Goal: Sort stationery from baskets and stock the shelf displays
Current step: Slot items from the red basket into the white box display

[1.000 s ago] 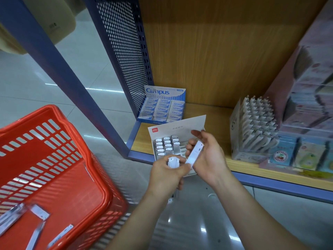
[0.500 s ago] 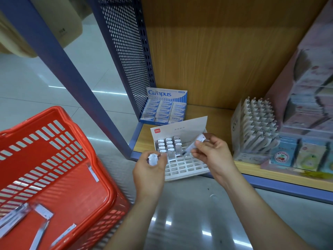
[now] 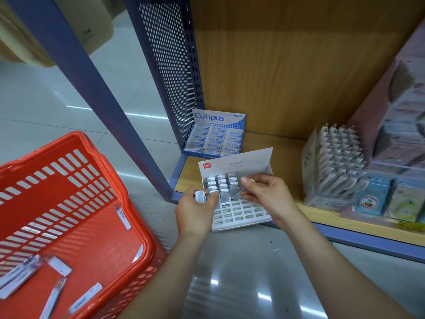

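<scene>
Right hand [image 3: 264,195] pinches a tilted refill [image 3: 236,192] over a free slot of the tray [image 3: 241,216], which sits at the shelf's [image 3: 287,145] front left corner. Left hand [image 3: 195,211] grips spares [image 3: 200,196] beside the tray. The refill is best stood upright before it is pressed down.

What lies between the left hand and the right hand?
Head view: small white cases, upright in the Deli display box, stand between left hand and right hand.
</scene>
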The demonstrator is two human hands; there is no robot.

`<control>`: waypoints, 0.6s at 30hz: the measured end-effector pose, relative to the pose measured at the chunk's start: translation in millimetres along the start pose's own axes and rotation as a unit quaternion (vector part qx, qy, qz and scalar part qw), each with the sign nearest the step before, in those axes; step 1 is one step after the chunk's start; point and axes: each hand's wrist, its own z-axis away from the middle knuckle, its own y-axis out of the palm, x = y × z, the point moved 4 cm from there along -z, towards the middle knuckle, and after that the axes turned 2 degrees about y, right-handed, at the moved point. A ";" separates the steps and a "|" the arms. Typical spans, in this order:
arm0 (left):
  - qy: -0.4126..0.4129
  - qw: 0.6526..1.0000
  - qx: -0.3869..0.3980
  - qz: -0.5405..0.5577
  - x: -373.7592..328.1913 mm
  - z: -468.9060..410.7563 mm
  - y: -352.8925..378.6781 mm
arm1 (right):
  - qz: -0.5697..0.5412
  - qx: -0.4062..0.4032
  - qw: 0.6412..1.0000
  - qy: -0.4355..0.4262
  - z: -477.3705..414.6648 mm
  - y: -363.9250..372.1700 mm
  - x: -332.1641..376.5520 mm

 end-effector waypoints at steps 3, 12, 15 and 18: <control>0.000 1.000 0.006 -0.005 -1.8 -0.9 -0.2 | 0.011 0.002 1.000 0.023 -4.0 0.1 4.3; 0.016 1.000 0.007 -0.002 -8.4 2.2 -2.4 | -0.019 -0.004 0.999 0.050 -4.5 7.3 -3.5; 0.059 0.998 0.017 0.000 -19.1 6.3 -0.6 | 0.047 -0.001 0.999 0.023 -6.0 10.8 2.2; 0.070 0.996 0.054 0.018 -29.8 6.7 6.7 | 0.114 0.015 0.993 0.001 -7.5 15.1 2.0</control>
